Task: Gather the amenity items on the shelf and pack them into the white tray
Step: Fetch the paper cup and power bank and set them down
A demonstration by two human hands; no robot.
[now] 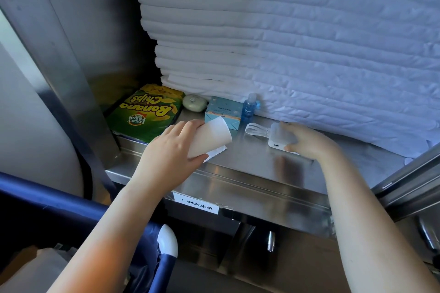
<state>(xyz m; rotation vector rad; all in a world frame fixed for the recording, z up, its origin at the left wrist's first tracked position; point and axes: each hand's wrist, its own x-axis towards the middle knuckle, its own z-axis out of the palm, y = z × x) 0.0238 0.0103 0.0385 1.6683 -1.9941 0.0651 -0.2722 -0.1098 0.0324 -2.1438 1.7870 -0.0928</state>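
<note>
On the steel shelf [250,164], my left hand [171,150] grips a beige paper cup [212,138] tilted on its side, over a white paper scrap. My right hand [307,140] curls round a white power bank [281,138] with a looped white cable [256,129]. Behind them lie a green banana chips box [142,112], an oval pale soap [194,103], a light blue tissue box [223,112] and a small blue bottle [250,107]. No white tray is in view.
A tall stack of folded white linen [285,43] fills the shelf behind the items. A steel upright [78,93] stands at the left. A label [197,204] is taped to the shelf's front edge. A dark blue cart rail [71,211] runs below left.
</note>
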